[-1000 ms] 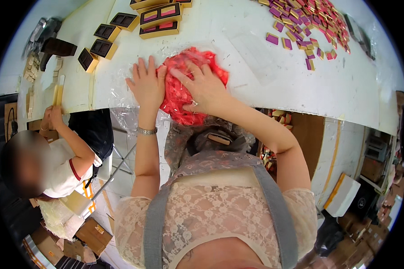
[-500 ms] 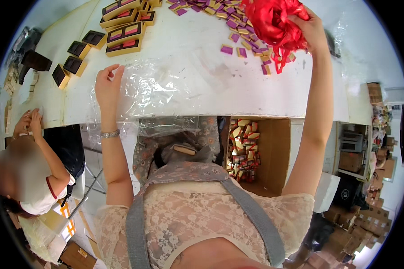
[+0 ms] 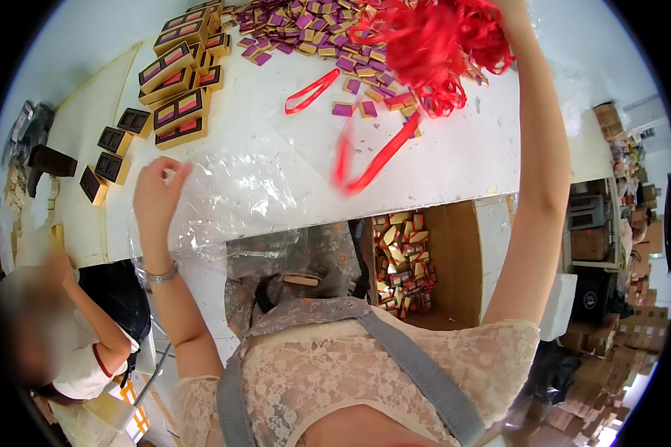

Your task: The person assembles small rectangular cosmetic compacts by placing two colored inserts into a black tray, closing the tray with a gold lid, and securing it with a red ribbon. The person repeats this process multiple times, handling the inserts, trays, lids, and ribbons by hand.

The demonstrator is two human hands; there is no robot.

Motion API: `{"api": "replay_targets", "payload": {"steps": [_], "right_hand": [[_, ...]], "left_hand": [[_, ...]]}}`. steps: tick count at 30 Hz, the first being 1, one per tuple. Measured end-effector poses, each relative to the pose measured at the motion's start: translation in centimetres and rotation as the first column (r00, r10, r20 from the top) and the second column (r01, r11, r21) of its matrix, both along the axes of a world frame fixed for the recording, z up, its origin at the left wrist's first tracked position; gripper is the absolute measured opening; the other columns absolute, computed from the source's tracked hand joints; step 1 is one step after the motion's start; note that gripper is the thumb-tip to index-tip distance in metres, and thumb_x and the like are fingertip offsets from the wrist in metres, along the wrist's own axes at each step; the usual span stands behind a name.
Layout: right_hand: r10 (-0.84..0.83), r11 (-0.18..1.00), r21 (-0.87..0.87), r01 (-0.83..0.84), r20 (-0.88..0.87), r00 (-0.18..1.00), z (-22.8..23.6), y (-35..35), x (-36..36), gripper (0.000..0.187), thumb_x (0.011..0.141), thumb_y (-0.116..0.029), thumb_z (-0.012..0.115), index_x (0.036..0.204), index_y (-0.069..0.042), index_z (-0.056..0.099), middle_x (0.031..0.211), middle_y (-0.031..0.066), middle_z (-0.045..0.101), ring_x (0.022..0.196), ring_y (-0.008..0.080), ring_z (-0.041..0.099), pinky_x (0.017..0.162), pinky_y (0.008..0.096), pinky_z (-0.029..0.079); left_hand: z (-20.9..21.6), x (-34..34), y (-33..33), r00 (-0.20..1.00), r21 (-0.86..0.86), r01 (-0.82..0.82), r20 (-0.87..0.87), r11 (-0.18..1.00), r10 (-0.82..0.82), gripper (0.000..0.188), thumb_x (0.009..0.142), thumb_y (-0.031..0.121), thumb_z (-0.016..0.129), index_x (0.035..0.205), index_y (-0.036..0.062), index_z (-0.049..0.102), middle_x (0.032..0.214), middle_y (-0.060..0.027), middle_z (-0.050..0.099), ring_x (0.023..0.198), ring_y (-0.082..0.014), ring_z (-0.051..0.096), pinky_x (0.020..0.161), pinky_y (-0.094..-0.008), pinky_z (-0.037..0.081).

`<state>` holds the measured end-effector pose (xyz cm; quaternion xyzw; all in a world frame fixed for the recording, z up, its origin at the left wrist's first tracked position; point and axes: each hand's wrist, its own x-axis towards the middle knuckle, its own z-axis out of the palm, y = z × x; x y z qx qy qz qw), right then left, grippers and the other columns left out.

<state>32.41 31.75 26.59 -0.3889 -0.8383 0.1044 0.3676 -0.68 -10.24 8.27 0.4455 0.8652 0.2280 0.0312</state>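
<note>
My right hand (image 3: pixel 516 9) is lifted high over the far side of the tabletop (image 3: pixel 455 160), holding a big clump of red ribbon loops (image 3: pixel 434 41); the hand sits at the picture's top edge, so I cannot tell how its fingers close on the bundle. My left hand (image 3: pixel 154 195) rests on the clear plastic bag (image 3: pixel 231 186) near the tabletop's front edge, fingers loosely curled and pinning the film. One ribbon loop (image 3: pixel 311 91) lies loose beside the small purple and gold packets (image 3: pixel 328 30), and another ribbon strip (image 3: pixel 373 160) shows as a falling blur. To do this well, I judge I should keep the film flat and shake gently so that loops drop clear of the packets. The gift boxes (image 3: pixel 173 89) stand well to my left. A blurred person (image 3: pixel 60 335) sits below left.
</note>
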Motion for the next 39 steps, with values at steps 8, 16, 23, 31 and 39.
{"api": "replay_targets", "payload": {"steps": [8,16,23,31,39], "right_hand": [[-0.003,1.000,-0.021,0.006,0.136,0.991,-1.1,-1.2,-1.2,0.049,0.084,-0.024,0.067,0.127,-0.004,0.057,0.108,0.0180,0.068,0.099,0.0279,0.064,0.088,0.0367,0.049],[-0.062,0.998,0.061,0.029,0.662,0.747,-8.2,-6.3,-0.5,0.040,0.086,-0.031,0.066,0.119,-0.008,0.064,0.100,0.0119,0.070,0.082,0.0167,0.067,0.075,0.0300,0.052],[0.470,0.707,-0.389,-0.591,-0.366,0.803,-14.4,-19.7,2.1,0.093,0.077,-0.029,0.079,0.149,-0.007,0.024,0.126,0.0174,0.059,0.074,0.0178,0.066,0.075,0.0311,0.053],[0.331,0.597,-0.686,-0.415,-0.260,0.907,-11.2,-11.4,16.9,0.041,0.071,-0.010,0.068,0.112,-0.003,0.067,0.079,0.0021,0.069,0.058,0.0077,0.059,0.048,0.0230,0.046],[-0.578,0.815,-0.554,0.169,-0.759,0.298,-10.2,14.6,40.1,0.070,0.085,-0.034,0.063,0.142,-0.007,0.032,0.126,0.0228,0.043,0.104,0.0339,0.051,0.089,0.0542,0.046]], "left_hand": [[4.3,-1.1,0.8,0.896,0.389,-0.078,0.432,0.918,-0.106,0.030,0.096,0.013,0.046,0.123,0.0091,0.058,0.081,-0.0049,0.063,0.068,-0.0081,0.053,0.062,-0.0241,0.044],[3.0,-1.9,3.5,0.984,0.565,-0.107,0.179,0.818,0.006,0.040,0.097,0.007,0.040,0.135,0.0089,0.052,0.090,-0.0010,0.059,0.069,-0.0031,0.043,0.061,-0.0177,0.036],[6.6,10.7,10.7,0.771,0.837,-0.272,0.485,0.475,-0.413,0.044,0.095,0.006,0.046,0.138,0.0038,0.043,0.097,-0.0034,0.055,0.082,-0.0105,0.052,0.074,-0.0255,0.045],[0.9,16.6,11.8,0.650,0.510,0.445,0.382,0.736,-0.657,0.073,0.089,0.026,0.062,0.149,0.0062,0.024,0.148,-0.0187,0.031,0.134,-0.0301,0.038,0.108,-0.0489,0.030],[-6.5,19.7,13.4,0.635,-0.073,0.733,-0.281,0.676,-0.720,0.062,0.078,0.033,0.071,0.133,0.0112,0.051,0.144,-0.0179,0.039,0.130,-0.0370,0.039,0.103,-0.0632,0.028]]}}
